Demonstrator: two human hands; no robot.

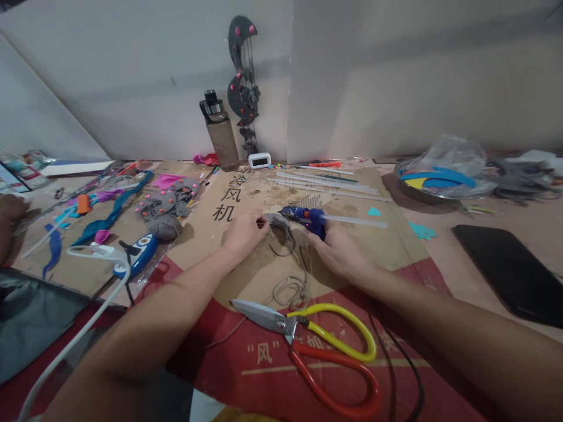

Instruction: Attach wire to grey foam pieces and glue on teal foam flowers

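My right hand point(336, 249) is wrapped round a blue hot glue gun point(310, 217), with a clear glue stick point(356, 220) poking out of its back. The gun's nozzle points left, at a curved grey crescent-shaped piece point(281, 225). Pinched fingers of my left hand point(246, 234) hold the left end of this grey piece just above the cardboard. Grey yarn point(290, 287) trails from it and lies in loose loops on the cardboard. Closer to me lie open scissors point(285, 322) with one yellow and one red handle.
Cardboard point(206, 234) covers the table. Several glue sticks point(329, 183), a white timer point(259, 160) and a bottle point(222, 138) stand or lie behind. Grey yarn pieces point(165, 211) are left; a black phone point(510, 272) and a bowl point(440, 196) are right. Another person's hand point(11, 217) shows far left.
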